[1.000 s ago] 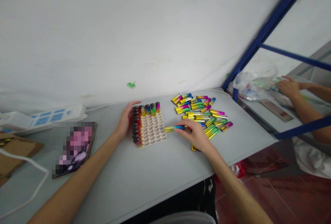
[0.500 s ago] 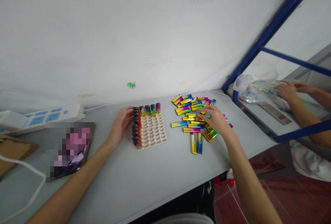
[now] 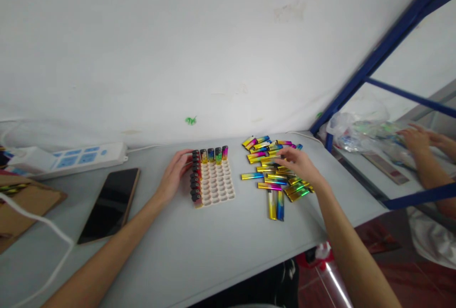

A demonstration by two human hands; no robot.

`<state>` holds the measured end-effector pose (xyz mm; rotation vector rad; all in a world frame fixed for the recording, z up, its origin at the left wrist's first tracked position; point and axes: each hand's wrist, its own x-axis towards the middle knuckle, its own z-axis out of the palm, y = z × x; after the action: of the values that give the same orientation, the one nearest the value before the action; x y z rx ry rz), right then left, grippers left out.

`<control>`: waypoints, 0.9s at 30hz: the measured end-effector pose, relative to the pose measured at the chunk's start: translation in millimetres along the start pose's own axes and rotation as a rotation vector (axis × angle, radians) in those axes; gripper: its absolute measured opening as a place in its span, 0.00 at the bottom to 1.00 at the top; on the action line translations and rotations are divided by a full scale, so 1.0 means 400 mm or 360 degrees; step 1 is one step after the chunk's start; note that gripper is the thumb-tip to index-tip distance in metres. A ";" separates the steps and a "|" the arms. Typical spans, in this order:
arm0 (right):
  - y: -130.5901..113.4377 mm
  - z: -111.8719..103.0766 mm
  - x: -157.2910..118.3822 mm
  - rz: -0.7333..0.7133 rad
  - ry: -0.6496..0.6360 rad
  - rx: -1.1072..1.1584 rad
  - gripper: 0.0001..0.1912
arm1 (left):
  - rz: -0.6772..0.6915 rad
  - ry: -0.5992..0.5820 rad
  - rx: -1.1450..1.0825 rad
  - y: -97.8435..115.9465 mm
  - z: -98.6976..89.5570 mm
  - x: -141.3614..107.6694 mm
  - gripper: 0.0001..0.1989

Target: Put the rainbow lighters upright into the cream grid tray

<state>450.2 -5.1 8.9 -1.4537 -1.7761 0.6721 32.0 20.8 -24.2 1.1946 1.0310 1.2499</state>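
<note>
A pale tray (image 3: 223, 187) of small pockets sits on the table. Lighters with black tops (image 3: 195, 180) stand along its left side, and several colourful ones (image 3: 211, 155) stand in its back row. My left hand (image 3: 174, 175) curves around the tray's back left corner, fingertips against the end lighters. To the right lies a loose pile of shiny metallic lighter-shaped pieces (image 3: 269, 186) in gold, blue, pink and green. Over this pile is my right hand (image 3: 298, 163), thumb and forefinger apart just above the pieces; its other fingers are partly hidden.
On the left lie a phone (image 3: 110, 206), a white power strip (image 3: 89, 158), a cardboard piece (image 3: 32, 203) and a white cable (image 3: 46, 227). A blue metal frame (image 3: 377, 51) rises at right. Beyond it are plastic bags (image 3: 345, 132) and another person's hands (image 3: 415, 139).
The view has shifted slightly, so the table things appear a little further right and lower. My right hand stays over the pile and my left hand stays at the tray.
</note>
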 end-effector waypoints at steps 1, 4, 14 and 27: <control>-0.013 0.019 0.006 0.0027 0.0058 0.0204 0.21 | 0.0007 -0.0002 -0.0005 -0.002 -0.002 0.000 0.25; -0.070 0.091 0.031 0.0078 0.0256 0.0826 0.21 | 0.0030 -0.0022 -0.0010 -0.006 -0.009 0.001 0.25; -0.257 0.287 0.097 0.0142 0.0010 0.1735 0.20 | 0.0042 0.0012 -0.0057 0.000 -0.003 -0.004 0.23; -0.251 0.384 0.017 0.0069 0.0103 0.0580 0.29 | 0.0052 0.0029 0.0018 0.000 0.000 -0.009 0.24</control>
<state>267.2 -12.8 -3.2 -1.2517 -1.4836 0.9078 31.6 17.1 -24.5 1.2150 1.0368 1.2836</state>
